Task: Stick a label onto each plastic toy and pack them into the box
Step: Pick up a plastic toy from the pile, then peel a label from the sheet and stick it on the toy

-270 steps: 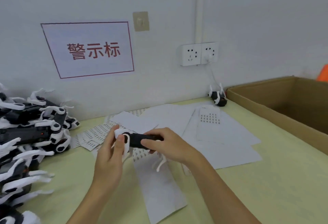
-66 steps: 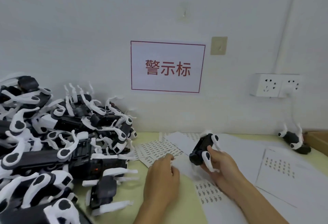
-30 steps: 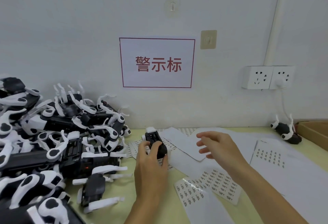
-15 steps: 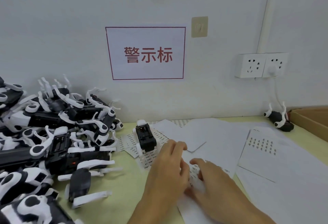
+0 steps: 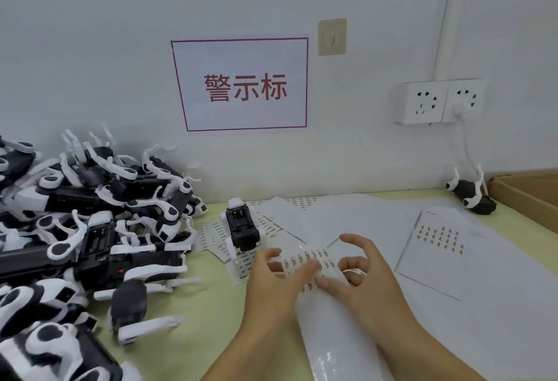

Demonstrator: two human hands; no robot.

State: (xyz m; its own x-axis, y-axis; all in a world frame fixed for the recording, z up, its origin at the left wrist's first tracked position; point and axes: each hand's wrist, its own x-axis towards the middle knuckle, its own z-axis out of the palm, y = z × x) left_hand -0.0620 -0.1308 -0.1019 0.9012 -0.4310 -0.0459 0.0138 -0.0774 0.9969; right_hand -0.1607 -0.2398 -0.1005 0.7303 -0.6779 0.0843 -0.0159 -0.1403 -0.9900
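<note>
A: Which step is in hand?

B: A label is being picked off the label sheet [image 5: 314,263], pinched between the left hand [image 5: 273,284] and right hand [image 5: 359,281]. The toy [image 5: 243,226] stands unheld at their eleven o'clock.

A: Next?

B: A clean peel, then pressing it on. The box [image 5: 531,196], at two o'clock, is cut off; no lifted label can be made out.
</note>
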